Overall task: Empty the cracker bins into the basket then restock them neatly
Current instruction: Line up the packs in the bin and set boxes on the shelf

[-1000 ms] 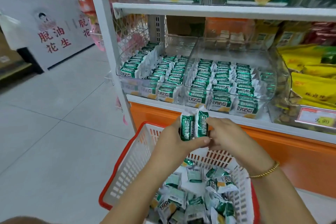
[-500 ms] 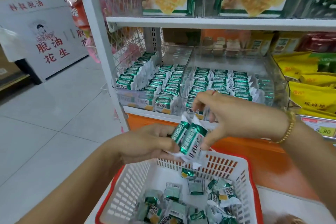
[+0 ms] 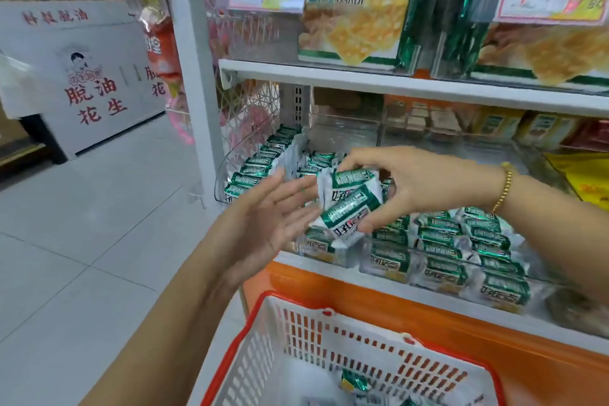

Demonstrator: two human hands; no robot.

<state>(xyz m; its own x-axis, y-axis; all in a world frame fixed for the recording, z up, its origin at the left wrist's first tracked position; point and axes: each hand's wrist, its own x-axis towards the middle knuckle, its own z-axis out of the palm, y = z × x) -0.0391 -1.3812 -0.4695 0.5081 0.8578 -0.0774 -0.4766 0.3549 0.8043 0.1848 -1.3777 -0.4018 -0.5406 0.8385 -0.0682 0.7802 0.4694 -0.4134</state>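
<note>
Head view: we held cracker packets (image 3: 349, 208) over the clear bins (image 3: 227, 161).
Our right hand (image 3: 425, 188) pinched two packets above the bins' front rows; our left hand (image 3: 263, 224) lay flat-fingered and holding nothing just beside them, with the basket (image 3: 296, 333) below, a few packets inside.

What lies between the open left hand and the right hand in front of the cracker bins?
In the head view, two green-and-white cracker packets, which the right hand pinches; the left hand holds nothing.
</note>
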